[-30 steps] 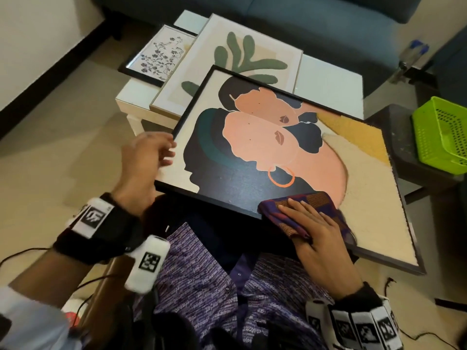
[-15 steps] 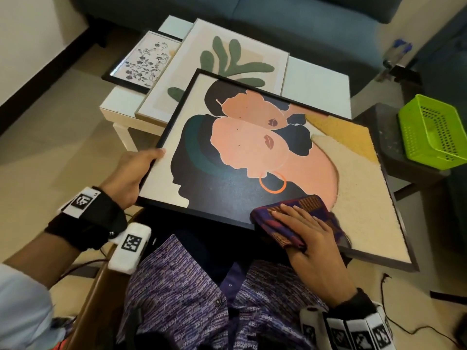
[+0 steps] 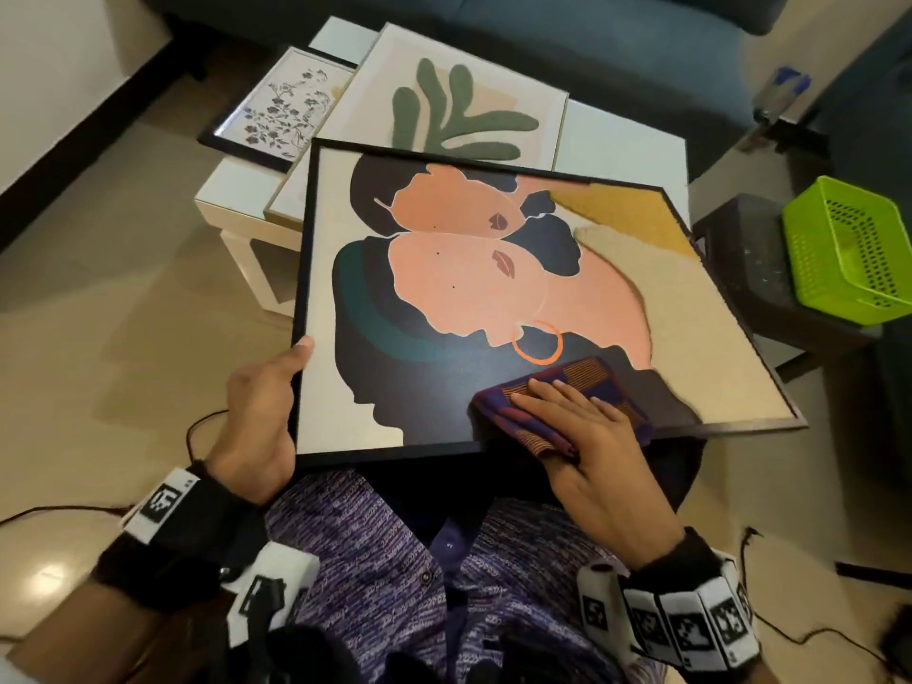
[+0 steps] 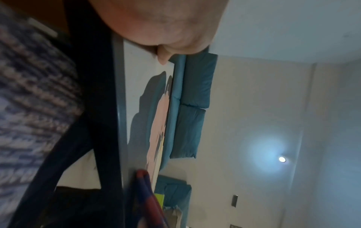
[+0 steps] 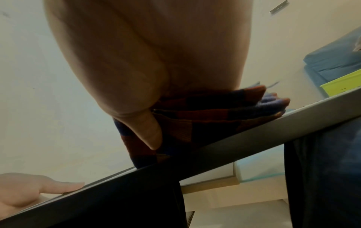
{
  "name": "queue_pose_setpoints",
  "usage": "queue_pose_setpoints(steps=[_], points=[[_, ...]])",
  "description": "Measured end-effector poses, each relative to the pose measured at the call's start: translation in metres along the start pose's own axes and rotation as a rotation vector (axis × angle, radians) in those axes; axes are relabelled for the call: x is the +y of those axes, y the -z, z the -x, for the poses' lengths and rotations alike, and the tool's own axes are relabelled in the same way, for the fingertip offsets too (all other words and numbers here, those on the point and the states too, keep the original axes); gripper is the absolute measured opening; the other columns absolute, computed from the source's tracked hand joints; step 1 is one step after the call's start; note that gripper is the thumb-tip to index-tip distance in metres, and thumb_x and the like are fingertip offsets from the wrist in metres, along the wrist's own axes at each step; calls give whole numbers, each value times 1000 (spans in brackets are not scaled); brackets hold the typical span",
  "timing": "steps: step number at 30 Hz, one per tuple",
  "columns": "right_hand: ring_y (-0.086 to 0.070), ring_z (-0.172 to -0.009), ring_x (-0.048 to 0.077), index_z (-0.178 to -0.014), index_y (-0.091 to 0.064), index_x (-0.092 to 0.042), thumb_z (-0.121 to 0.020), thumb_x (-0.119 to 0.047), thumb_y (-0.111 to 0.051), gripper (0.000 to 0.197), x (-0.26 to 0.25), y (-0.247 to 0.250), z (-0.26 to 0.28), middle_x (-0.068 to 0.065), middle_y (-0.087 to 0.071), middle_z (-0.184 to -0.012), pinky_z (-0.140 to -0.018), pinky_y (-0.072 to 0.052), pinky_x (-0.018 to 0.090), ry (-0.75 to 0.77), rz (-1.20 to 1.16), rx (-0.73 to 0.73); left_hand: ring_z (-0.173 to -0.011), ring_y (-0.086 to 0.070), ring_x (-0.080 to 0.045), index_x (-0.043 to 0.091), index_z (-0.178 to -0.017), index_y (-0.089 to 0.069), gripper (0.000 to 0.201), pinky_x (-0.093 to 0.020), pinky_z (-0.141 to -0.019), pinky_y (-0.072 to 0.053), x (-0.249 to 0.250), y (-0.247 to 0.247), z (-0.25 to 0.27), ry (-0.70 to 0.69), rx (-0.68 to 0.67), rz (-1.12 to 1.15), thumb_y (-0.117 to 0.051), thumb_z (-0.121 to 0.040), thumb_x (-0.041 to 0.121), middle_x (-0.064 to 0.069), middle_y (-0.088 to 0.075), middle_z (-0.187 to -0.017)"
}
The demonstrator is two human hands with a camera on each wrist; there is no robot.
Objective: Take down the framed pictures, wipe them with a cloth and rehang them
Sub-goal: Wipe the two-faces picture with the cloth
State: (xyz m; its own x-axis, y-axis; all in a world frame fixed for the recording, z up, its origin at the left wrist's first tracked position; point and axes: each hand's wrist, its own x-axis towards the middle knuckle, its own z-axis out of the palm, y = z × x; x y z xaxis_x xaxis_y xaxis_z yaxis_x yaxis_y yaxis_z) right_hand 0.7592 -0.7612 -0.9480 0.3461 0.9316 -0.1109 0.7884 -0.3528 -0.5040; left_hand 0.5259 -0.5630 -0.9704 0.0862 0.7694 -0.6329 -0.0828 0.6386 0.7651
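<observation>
**Across my lap: big frame held, cloth pressed flat**

Across my lap, filling the middle of the head view, lies the large framed picture [image 3: 493, 298], face up. My left hand [image 3: 256, 417] grips its left edge, thumb on top of the black frame, the other fingers hidden under it. A second ago that hand hovered loose near the upper left corner; it has since slid down the edge toward the near corner and closed on it. The picture has also turned: its left edge now runs almost straight up the frame, where before it slanted.

My right hand [image 3: 587, 446] lies flat with straight fingers on the checked cloth [image 3: 567, 387], pressing it onto the glass near the bottom edge, just below the orange ring. It sits in nearly the same spot as before. From the right wrist view the cloth [image 5: 195, 120] is folded in layers under my palm.

The picture's long axis runs left to right across the frame, the right end dropping lower; the painted faces lie sideways, crowns toward the left.

Beyond it, in the upper left, the leaf print [image 3: 444, 106] and the small floral frame [image 3: 281, 111] lie flat on the white table [image 3: 627, 145]. A green basket [image 3: 854, 249] sits at the right edge.
</observation>
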Motion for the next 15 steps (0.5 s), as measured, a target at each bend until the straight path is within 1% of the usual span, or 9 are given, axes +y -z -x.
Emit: queue_pose_setpoints(steps=[2,3,4,6,7,8,11,13,15], points=[[-28,-148,0,-139,-55,-46,-83,-29,-54,58,-8,-1,3,-23,-44,-152,-122,-17,34,12,12,-7,-71,-78,-21,5,-99,-75,22,-30,-60,-64,-6,-9,6,4,8,25,-69,-103,26,-13,-81,-98],[-27,-148,0,-140,-54,-46,-83,-30,-52,59,-14,-3,6,-23,-43,-152,-122,-17,34,28,14,-12,-66,-77,-17,7,-94,-74,22,-26,-55,-61,-10,-13,9,8,24,29,-69,-103,27,-7,-81,-90],[-27,-148,0,-141,-53,-45,-83,-33,-49,59,-20,-4,8,-22,-43,-153,-122,-17,35,50,15,-29,-67,-77,-15,10,-90,-72,23,-27,-58,-62,-15,-17,12,8,50,30,-69,-102,29,-4,-81,-85],[-27,-148,0,-141,-53,-44,-83,-42,-43,59,-37,-8,12,-22,-43,-153,-121,-18,34,106,7,-70,-91,-77,-26,13,-88,-70,27,-42,-87,-63,-22,-20,13,18,79,28,-70,-101,36,-5,-79,-93],[-28,-148,1,-141,-54,-43,-84,-47,-42,58,-44,-11,13,-22,-44,-153,-120,-19,34,128,4,-88,-101,-75,-33,13,-89,-70,28,-51,-99,-59,-25,-20,12,31,77,31,-70,-101,39,-6,-77,-98],[-30,-147,1,-140,-56,-43,-85,-52,-40,58,-50,-13,12,-22,-45,-152,-119,-21,33,142,3,-102,-106,-73,-36,13,-90,-70,28,-56,-104,-55,-26,-20,11,32,85,28,-70,-101,40,-7,-77,-102],[-36,-143,0,-136,-60,-43,-86,-56,-43,55,-50,-12,6,-25,-50,-147,-115,-28,35,172,6,-96,-103,-74,-35,13,-97,-73,24,-55,-102,-57,-26,-17,9,75,79,10,-67,-103,36,-7,-79,-106],[-39,-140,-2,-134,-62,-42,-87,-50,-48,50,-32,-8,0,-26,-52,-144,-113,-31,40,169,1,-51,-101,-76,-34,13,-103,-75,25,-54,-100,-58,-25,-14,8,68,46,-14,-64,-104,36,-8,-80,-107],[-37,-142,-3,-134,-62,-41,-82,-38,-48,54,-14,-2,-5,-25,-51,-146,-115,-31,43,138,6,-17,-100,-76,-37,12,-105,-75,28,-58,-100,-58,-27,-12,5,39,24,-41,-63,-104,37,-10,-80,-107]])
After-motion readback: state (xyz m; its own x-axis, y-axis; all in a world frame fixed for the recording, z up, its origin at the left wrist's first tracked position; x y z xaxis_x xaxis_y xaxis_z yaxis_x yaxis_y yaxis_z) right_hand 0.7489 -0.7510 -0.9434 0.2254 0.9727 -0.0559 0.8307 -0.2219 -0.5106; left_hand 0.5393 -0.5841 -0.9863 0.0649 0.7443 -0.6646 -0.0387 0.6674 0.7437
